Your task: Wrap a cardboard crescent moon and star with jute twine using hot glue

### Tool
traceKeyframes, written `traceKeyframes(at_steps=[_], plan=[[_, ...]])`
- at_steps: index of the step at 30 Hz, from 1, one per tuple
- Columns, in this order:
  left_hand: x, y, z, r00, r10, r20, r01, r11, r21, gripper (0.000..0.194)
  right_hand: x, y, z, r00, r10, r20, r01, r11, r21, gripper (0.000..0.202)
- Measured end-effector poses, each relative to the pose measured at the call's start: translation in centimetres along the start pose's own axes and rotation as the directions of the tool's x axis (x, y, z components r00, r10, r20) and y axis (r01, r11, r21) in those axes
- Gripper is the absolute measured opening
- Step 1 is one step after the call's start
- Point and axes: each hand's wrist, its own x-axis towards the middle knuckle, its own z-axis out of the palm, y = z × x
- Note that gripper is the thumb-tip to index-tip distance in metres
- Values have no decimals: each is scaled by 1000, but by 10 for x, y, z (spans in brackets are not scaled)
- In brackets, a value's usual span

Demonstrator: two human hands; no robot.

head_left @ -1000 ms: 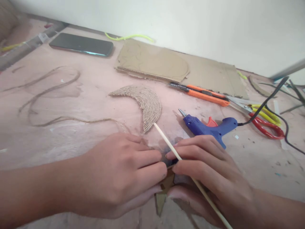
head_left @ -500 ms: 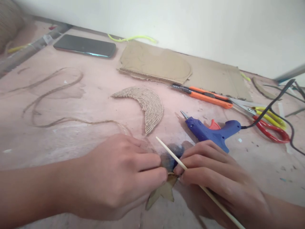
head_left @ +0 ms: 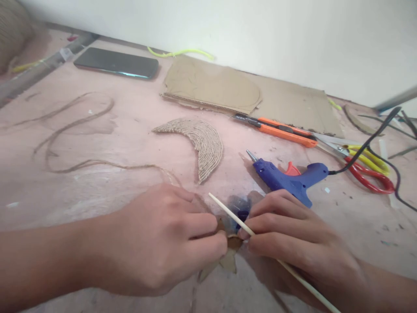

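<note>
My left hand (head_left: 169,243) is closed, its fingertips pinching at a small star-shaped cardboard piece (head_left: 230,261) that they partly cover. A strand of jute twine (head_left: 130,164) runs over the table up to this hand. My right hand (head_left: 293,245) grips a thin wooden stick (head_left: 230,213), its pale tip pointing up and left above the star. The right thumb and fingertips come close to the star's edge; whether they touch it is hard to see. Just beyond lies a twine-covered crescent (head_left: 208,148). A blue glue gun (head_left: 283,178) rests beyond my right hand.
An orange utility knife (head_left: 283,132) and scissors with red and yellow handles (head_left: 368,174) lie at the right, near the black cord (head_left: 371,139). Cardboard sheets (head_left: 211,84) and a phone (head_left: 115,63) sit along the back. A twine roll (head_left: 14,32) stands far left.
The stick's tip has shifted slightly left and down with my right hand. The star has tilted a little between my fingers, and less of its left point shows.
</note>
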Motion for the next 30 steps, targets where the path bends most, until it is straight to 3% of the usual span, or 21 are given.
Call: traceKeyframes(at_steps=[5, 12, 18, 22, 30], plan=[[-2, -1, 3, 1000, 28, -7, -28, 1000, 14, 22, -1, -1, 4, 999, -12, -48, 12, 1000, -1, 30], [2, 1, 1, 999, 31, -20, -31, 1000, 4, 29, 1, -1, 3, 998, -42, -38, 42, 999, -1, 11], [4, 3, 0, 999, 30, 11, -30, 999, -26, 31, 2, -6, 9, 998, -43, -43, 41, 998, -47, 17], [1, 1, 2, 999, 31, -26, -31, 999, -6, 27, 0, -5, 9, 998, -37, -50, 35, 998, -46, 13], [2, 2, -2, 994, 109, -16, -106, 989, 107, 33, -4, -2, 5, 999, 11, -38, -13, 999, -48, 30]])
